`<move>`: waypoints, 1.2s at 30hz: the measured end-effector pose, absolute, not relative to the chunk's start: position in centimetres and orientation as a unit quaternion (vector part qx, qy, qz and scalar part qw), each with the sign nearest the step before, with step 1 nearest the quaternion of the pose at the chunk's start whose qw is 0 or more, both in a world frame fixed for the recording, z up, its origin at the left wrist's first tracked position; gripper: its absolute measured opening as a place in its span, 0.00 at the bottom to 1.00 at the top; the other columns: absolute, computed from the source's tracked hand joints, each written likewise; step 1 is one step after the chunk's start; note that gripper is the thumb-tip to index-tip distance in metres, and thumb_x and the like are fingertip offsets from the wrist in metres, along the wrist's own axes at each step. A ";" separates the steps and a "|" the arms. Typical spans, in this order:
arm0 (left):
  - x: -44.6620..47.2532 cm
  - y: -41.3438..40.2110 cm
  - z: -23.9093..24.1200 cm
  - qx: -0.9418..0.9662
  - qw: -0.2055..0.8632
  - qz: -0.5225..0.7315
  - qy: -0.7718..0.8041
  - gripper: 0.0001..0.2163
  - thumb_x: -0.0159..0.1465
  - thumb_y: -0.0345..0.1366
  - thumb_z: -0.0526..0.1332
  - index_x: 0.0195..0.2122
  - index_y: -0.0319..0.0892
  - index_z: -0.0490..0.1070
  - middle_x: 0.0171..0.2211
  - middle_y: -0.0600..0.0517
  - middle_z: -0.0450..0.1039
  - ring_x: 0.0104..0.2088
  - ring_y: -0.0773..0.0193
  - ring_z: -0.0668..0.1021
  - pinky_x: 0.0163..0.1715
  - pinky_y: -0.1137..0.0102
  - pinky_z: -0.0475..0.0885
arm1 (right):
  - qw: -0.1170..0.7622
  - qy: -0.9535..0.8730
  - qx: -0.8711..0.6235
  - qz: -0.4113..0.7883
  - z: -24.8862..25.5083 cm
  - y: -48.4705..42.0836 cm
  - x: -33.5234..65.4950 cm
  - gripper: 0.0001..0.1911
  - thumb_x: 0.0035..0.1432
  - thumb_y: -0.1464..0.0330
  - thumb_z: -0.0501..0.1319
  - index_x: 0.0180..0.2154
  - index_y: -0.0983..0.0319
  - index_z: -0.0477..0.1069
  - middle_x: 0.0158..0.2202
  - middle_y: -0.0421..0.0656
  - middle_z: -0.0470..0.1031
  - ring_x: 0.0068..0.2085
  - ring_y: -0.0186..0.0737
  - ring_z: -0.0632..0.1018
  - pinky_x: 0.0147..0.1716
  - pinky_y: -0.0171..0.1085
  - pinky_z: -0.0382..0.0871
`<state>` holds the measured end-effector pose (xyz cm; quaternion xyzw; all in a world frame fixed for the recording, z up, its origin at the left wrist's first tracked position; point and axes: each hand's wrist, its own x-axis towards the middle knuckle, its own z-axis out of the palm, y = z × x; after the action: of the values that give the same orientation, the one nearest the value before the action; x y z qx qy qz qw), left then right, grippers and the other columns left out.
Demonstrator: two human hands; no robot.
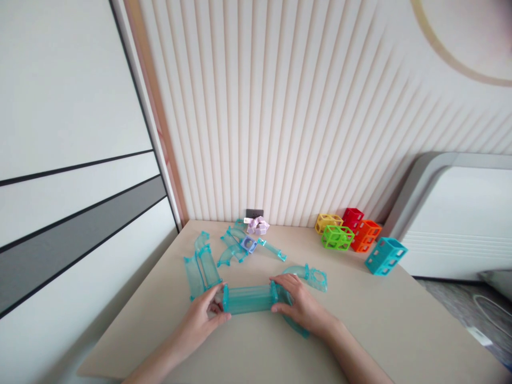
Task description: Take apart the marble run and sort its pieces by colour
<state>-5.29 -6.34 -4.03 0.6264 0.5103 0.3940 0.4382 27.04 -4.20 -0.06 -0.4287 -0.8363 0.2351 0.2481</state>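
We see both hands on one long, translucent straight teal piece (250, 300), which lies crosswise near the middle of the bench (360, 325). The left grip (203, 313) is partly curled and pinches its left end, with the thumb along the near edge and the fingers behind. The right grip (299, 305) spans the right end, fingertips at the far edge and thumb at the near one, parted by about the width of the piece. Under the right palm we find a curved teal piece (296, 326); whether it is joined to the straight one we cannot tell.

Just beyond the right hand lies a bent teal piece (296, 270), touching a flat teal piece with a round opening (319, 278). Past the left hand we note two broad teal channels (208, 265) side by side. Farther back are a periwinkle block (248, 245) among curved teal parts (229, 255), a narrow teal strip (273, 249) and a lilac heap (259, 227). To the right, near the ribbed wall (280, 106), stand yellow, green, red, orange and teal open-frame blocks (365, 236).
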 end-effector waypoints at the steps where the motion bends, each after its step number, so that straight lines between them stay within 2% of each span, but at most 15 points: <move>1: -5.3 -6.3 -4.2 0.624 0.436 0.390 0.517 0.27 0.53 0.41 0.70 0.55 0.42 0.71 0.35 0.50 0.80 0.34 0.57 0.80 0.39 0.64 0.77 | 0.248 -0.835 -0.430 0.238 0.0 -4.2 27.0 0.33 0.59 0.47 0.64 0.59 0.60 0.69 0.54 0.53 0.76 0.56 0.53 0.74 0.59 0.50 0.65; 10: -5.2 -6.4 -4.2 0.630 0.416 0.384 0.532 0.21 0.54 0.41 0.68 0.49 0.44 0.72 0.33 0.52 0.80 0.32 0.57 0.81 0.38 0.64 0.78 | 0.252 -0.826 -0.433 0.259 0.1 -4.3 27.0 0.31 0.59 0.50 0.66 0.57 0.61 0.71 0.54 0.52 0.76 0.55 0.52 0.74 0.59 0.49 0.65; 18: -5.6 -6.1 -5.0 0.627 0.438 0.372 0.527 0.24 0.53 0.40 0.68 0.52 0.43 0.71 0.36 0.50 0.80 0.34 0.57 0.81 0.40 0.64 0.78 | 0.258 -0.817 -0.435 0.278 -0.3 -4.3 27.4 0.33 0.58 0.50 0.67 0.60 0.60 0.69 0.56 0.52 0.75 0.57 0.53 0.73 0.60 0.50 0.64; 22: -5.6 -6.0 -4.7 0.629 0.451 0.357 0.523 0.22 0.53 0.39 0.69 0.49 0.42 0.72 0.36 0.49 0.80 0.34 0.58 0.81 0.39 0.64 0.77 | 0.254 -0.820 -0.428 0.281 -0.4 -4.2 27.4 0.32 0.58 0.50 0.67 0.58 0.60 0.70 0.55 0.52 0.75 0.56 0.53 0.74 0.60 0.51 0.63; 30: -5.6 -5.9 -5.0 0.616 0.462 0.352 0.532 0.26 0.52 0.45 0.70 0.50 0.41 0.73 0.37 0.46 0.81 0.36 0.55 0.81 0.41 0.63 0.76 | 0.257 -0.819 -0.428 0.283 -0.7 -4.0 27.3 0.31 0.58 0.48 0.66 0.56 0.60 0.71 0.55 0.52 0.74 0.57 0.53 0.73 0.60 0.51 0.63; 33: -5.7 -5.9 -5.4 0.618 0.454 0.349 0.539 0.24 0.52 0.45 0.70 0.49 0.43 0.73 0.37 0.48 0.81 0.35 0.56 0.81 0.40 0.63 0.76 | 0.236 -0.821 -0.434 0.287 -0.3 -4.1 27.3 0.31 0.57 0.49 0.67 0.55 0.61 0.72 0.56 0.53 0.74 0.59 0.53 0.72 0.62 0.51 0.62; 36: -5.7 -5.8 -5.7 0.617 0.451 0.351 0.541 0.23 0.51 0.43 0.70 0.48 0.43 0.74 0.35 0.49 0.82 0.34 0.56 0.81 0.39 0.63 0.77 | 0.189 -0.813 -0.464 0.298 0.5 -4.4 27.1 0.33 0.56 0.52 0.69 0.58 0.60 0.70 0.61 0.53 0.71 0.63 0.56 0.68 0.66 0.54 0.56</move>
<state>-5.72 -5.82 -5.71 0.6170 0.5413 0.3507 0.4509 27.10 -4.39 0.48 -0.4637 -0.8126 0.2982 0.1890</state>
